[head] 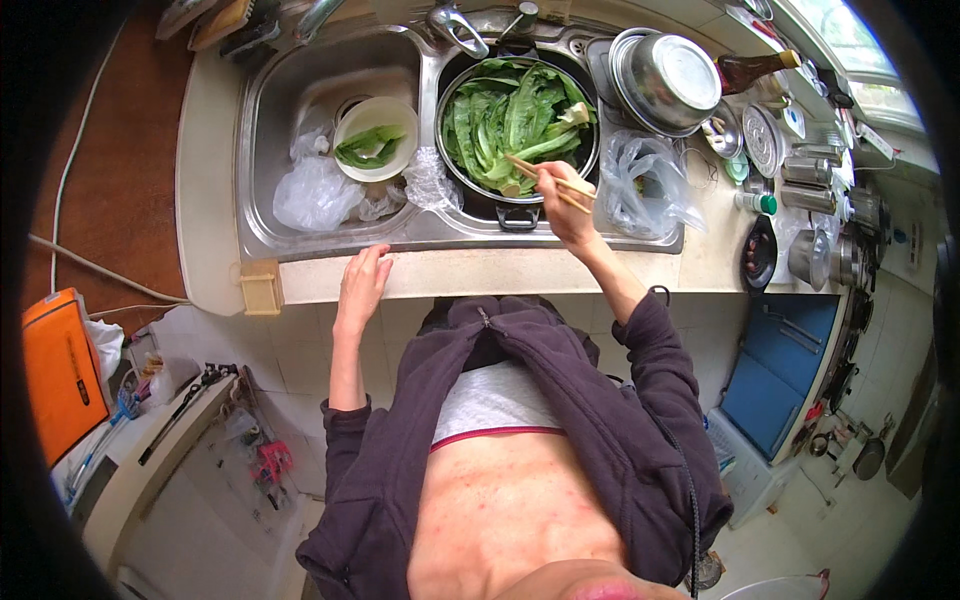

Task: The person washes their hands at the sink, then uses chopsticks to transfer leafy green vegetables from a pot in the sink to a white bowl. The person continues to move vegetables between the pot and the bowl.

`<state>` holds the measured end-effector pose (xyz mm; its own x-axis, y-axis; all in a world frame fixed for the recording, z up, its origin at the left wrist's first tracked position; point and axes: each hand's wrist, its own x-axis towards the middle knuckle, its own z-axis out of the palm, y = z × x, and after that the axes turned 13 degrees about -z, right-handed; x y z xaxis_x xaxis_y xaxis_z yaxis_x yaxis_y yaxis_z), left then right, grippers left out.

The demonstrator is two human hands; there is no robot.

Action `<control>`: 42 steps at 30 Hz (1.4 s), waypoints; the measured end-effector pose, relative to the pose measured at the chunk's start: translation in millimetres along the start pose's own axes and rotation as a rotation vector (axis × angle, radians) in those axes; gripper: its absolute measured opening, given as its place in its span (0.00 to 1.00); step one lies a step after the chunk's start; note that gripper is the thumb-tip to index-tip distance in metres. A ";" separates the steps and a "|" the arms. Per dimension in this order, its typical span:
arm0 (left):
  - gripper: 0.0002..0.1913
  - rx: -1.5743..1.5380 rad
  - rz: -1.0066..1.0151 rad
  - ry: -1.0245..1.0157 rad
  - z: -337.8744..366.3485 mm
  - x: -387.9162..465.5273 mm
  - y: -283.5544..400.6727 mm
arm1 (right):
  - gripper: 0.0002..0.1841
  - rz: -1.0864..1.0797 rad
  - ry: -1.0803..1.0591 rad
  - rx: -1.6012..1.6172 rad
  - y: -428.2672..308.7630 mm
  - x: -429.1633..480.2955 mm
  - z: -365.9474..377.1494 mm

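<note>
A metal pot [518,215] full of leafy green lettuce [517,112] stands in the right sink basin below the faucet [459,31]. My right hand [568,204] is closed around a pair of wooden chopsticks [551,184], whose tips touch the leaves near the pot's front. My left hand [365,283] rests on the counter's front edge, fingers loosely apart, with nothing in it. In the left basin, a pale bowl [409,127] holds a few green leaves [373,145]. Crumpled clear plastic bags [319,196] lie beside that bowl.
Stacked metal bowls [675,73] and a clear plastic bag [646,180] sit right of the pot. Farther right are a glass bottle [754,70], a green-capped jar [756,202] and a black dish [760,251]. A small yellowish box [261,288] stands at the counter's left front edge.
</note>
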<state>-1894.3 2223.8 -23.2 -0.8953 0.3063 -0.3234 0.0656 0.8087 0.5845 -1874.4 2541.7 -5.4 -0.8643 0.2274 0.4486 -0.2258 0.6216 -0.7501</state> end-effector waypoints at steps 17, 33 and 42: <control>0.12 0.014 -0.043 -0.011 0.0 2.7 -2.6 | 0.08 0.312 0.247 -0.028 54.7 35.0 -33.0; 0.12 0.053 -0.028 0.023 -4.1 -2.5 -7.0 | 0.11 0.369 0.189 -0.119 92.6 48.5 -37.2; 0.12 0.043 0.007 0.049 -3.5 -1.1 -3.6 | 0.07 -0.023 0.047 -0.240 66.9 38.6 -39.9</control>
<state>-1895.1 2218.8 -22.4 -0.9152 0.2879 -0.2821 0.0897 0.8277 0.5539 -1905.0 2622.0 -18.9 -0.8369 0.2426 0.4907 -0.1271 0.7858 -0.6053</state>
